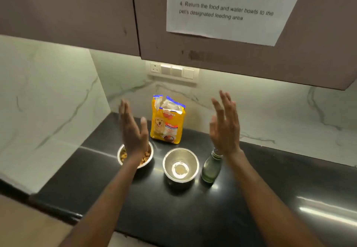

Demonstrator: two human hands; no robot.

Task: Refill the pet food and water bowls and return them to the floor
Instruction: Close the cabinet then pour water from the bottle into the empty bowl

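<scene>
A single head-worn view looks forward and down onto a black counter (173, 208) from close above. It faces the marble wall (251, 101) at twelve o'clock. An overhead cabinet (77, 14) fills the frame's top.

A glossy black surface (270, 188) is running along the corner, throwing back streaks of light. White marble-look wall panels (48, 101) with grey veins are rising behind it. Brown upper cabinets (77, 10) are hanging overhead, and a strip of light beneath them is washing the wall. A switch plate (172, 70) is sitting just under the cabinets, and a printed sheet (228, 8) is hanging on one door.
</scene>
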